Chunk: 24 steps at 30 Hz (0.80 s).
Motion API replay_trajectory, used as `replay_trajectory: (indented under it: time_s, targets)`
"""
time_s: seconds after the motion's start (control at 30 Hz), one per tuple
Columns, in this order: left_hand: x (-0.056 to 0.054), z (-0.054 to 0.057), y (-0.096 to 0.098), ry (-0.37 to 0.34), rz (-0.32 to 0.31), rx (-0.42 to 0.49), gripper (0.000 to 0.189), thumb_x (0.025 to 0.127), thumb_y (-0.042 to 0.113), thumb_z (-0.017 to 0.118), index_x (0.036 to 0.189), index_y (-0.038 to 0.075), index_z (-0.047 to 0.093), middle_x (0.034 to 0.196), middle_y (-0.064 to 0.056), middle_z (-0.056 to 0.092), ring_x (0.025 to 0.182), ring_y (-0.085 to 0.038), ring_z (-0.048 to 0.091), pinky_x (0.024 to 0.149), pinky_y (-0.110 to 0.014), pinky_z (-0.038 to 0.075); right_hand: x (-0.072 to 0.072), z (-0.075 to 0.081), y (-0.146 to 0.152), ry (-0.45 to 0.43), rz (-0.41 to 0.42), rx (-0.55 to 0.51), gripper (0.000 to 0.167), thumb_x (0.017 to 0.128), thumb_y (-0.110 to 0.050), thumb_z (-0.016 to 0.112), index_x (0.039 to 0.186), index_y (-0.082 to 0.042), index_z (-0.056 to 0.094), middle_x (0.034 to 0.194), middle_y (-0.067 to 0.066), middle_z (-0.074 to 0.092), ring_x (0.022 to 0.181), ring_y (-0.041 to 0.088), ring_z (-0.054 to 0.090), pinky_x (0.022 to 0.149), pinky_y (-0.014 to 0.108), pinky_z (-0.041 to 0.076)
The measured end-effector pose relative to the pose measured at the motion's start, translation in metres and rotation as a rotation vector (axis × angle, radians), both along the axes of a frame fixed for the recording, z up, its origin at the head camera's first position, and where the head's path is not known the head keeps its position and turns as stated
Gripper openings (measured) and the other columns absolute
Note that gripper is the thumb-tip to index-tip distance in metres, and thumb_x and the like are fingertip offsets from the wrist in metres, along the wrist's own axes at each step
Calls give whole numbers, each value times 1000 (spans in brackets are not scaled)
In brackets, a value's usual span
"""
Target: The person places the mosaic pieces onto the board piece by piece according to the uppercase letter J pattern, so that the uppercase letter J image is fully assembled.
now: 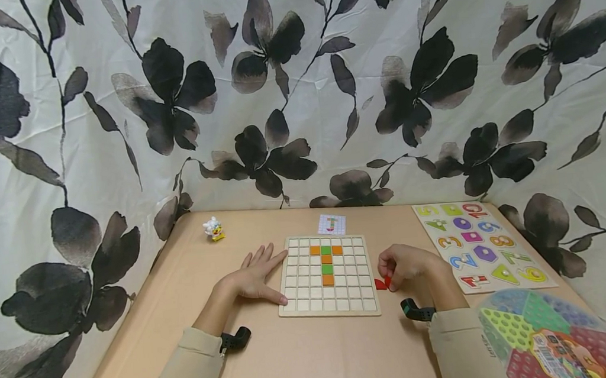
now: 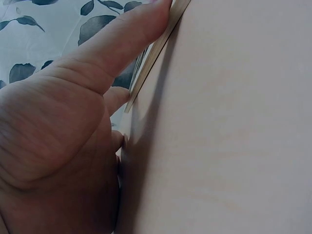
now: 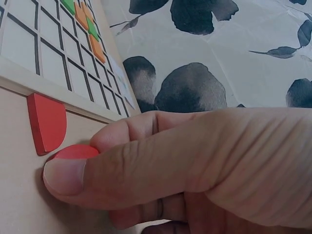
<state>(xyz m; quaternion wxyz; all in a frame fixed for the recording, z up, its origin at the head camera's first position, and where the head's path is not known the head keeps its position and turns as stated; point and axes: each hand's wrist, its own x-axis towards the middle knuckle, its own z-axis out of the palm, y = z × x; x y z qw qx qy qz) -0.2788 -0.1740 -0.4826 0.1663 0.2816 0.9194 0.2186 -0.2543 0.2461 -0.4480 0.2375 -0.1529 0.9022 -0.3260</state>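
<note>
A wooden grid board (image 1: 329,314) lies on the table, with several orange and green square tiles (image 1: 328,269) forming a T shape in its cells. At the board's left edge rests my left hand (image 1: 259,278), its fingers spread and the thumb touching the rim. On the other side, my right hand (image 1: 407,267) pinches a small red piece (image 3: 75,152) between thumb and fingers, which partly cover it. Beside it a second red piece (image 3: 48,124), with one rounded corner, lies flat on the table close to the board's right edge.
Behind the board lies a small card (image 1: 332,224) with a coloured pattern on a grid. A white and yellow toy figure (image 1: 213,228) stands back left. To the right are a number-and-shape puzzle sheet (image 1: 465,244) and a clear package of coloured pieces (image 1: 555,335). Floral cloth (image 1: 333,169) hangs behind.
</note>
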Motion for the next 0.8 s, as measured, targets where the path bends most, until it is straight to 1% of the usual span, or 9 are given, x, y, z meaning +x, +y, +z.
replay_trajectory:
  time_s: [0.03,0.13,0.2,0.23,0.27,0.37,0.57,0.73,0.8]
  targets:
    - [-2,-3,-2,6,-7,14,125,72,71,83,168,23,19,174,-24,-6,161,-42,-11,127,-65,-9,0,0,0,-1,4,-6,30,70,7,89,90,1,68,78,7,61,74,21,55,64,30,44]
    - [-1,-3,-2,-4,-15,39,127,71,73,82,168,22,19,173,-26,-6,161,-44,-11,126,-66,-9,0,0,2,5,20,-17,28,72,7,87,91,0,68,79,8,63,74,20,55,64,29,45]
    - [-1,-3,-2,-7,-15,38,127,71,72,83,168,22,19,173,-26,-6,161,-44,-11,126,-66,-9,-1,0,4,20,34,-20,26,73,7,85,91,0,68,79,8,63,74,20,55,65,29,46]
    - [-2,-4,-2,-8,-13,31,127,71,72,83,168,22,18,173,-25,-6,161,-43,-12,126,-66,-9,-1,0,4,26,39,-21,24,74,7,85,91,0,68,79,8,63,74,20,55,65,29,46]
    - [0,-1,0,-16,-7,18,127,71,70,84,168,22,18,174,-24,-6,161,-42,-11,127,-64,-9,-1,0,5,30,44,-23,23,75,7,84,91,0,68,79,9,63,74,20,55,66,29,46]
    - [-2,-1,0,-7,0,-9,126,72,68,85,169,24,18,174,-22,-6,162,-40,-11,128,-63,-8,-1,1,6,34,51,-37,21,76,7,81,92,1,69,81,11,65,75,20,55,68,30,46]
    - [-1,0,1,4,3,-19,124,73,66,85,168,24,19,174,-22,-5,162,-40,-9,128,-64,-6,-3,0,8,43,64,-62,19,79,9,76,95,0,72,84,11,67,78,20,56,73,32,48]
    - [-2,-1,1,4,-3,-9,125,72,67,85,168,23,19,174,-23,-5,162,-41,-9,128,-63,-7,-4,0,11,82,47,-73,16,83,8,74,95,-2,75,82,7,69,77,19,57,71,29,48]
    - [-2,-1,0,3,-7,-2,126,72,67,85,168,21,19,174,-25,-5,161,-43,-9,127,-65,-7,-5,1,12,108,44,-91,14,84,8,73,94,-1,75,81,8,69,76,18,58,69,28,48]
